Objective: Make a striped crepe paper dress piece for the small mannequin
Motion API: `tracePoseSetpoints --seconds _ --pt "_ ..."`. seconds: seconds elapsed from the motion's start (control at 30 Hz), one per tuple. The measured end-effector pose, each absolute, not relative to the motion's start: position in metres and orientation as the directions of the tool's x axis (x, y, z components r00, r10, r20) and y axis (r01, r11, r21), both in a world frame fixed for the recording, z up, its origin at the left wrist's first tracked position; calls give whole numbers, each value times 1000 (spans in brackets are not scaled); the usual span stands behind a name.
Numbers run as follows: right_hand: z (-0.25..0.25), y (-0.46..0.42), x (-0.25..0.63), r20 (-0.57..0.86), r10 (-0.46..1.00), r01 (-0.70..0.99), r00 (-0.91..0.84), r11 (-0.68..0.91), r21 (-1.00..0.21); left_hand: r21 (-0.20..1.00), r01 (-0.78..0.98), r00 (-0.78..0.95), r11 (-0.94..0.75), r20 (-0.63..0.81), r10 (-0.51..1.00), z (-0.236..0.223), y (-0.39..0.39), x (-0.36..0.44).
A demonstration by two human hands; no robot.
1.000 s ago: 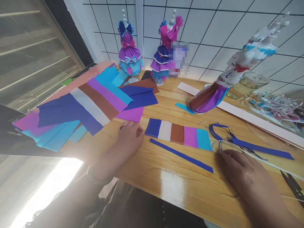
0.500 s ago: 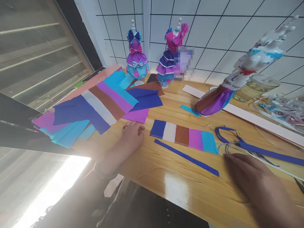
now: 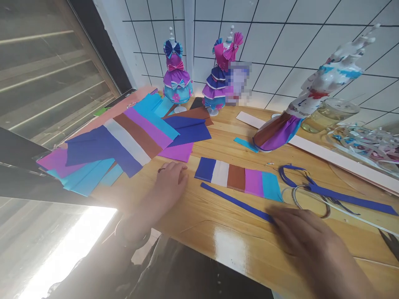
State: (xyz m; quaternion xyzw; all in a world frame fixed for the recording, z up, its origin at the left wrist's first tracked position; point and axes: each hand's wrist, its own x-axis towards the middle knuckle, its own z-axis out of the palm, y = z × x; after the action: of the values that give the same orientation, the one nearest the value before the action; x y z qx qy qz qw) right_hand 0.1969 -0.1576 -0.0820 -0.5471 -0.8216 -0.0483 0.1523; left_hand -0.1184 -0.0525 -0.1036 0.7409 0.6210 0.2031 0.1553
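A narrow dark blue strip lies on the wooden table. Over its right end is my right hand, blurred, fingers close together; whether they grip the strip is not clear. Just behind the strip lies a striped fabric piece in blue, white, brown, purple and light blue. My left hand rests on the table left of that piece, fingers loosely curled with nothing visible in them. Behind my right hand lie a metal ring and a longer blue strip with a loop of blue cord.
A larger striped fabric lies on stacked coloured sheets at left. Two small dressed mannequins stand by the tiled wall. A white mannequin in a partial skirt stands right, near a glass jar and a heap of ribbons. Dark blades show at right.
My right hand has moved left and toward me, from the metal ring to the right end of the narrow blue strip. My left hand stays on the table.
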Motion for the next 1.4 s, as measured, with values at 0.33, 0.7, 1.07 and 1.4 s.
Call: tracePoseSetpoints --seconds 0.33,0.7,1.07,1.4 --pt "-114 -156 192 234 774 808 -588 568 153 412 739 469 -533 255 846 -108 -70 -109" --pt "-73 -144 190 213 883 866 -417 458 -203 351 547 776 -760 128 618 -86 -66 -75" --pt "-69 -141 200 -128 981 858 -144 59 -510 557 582 689 -593 50 723 -79 -59 -78" --pt "-56 -140 188 -199 965 801 -172 19 -598 284 526 770 -802 241 591 -94 -59 -61"
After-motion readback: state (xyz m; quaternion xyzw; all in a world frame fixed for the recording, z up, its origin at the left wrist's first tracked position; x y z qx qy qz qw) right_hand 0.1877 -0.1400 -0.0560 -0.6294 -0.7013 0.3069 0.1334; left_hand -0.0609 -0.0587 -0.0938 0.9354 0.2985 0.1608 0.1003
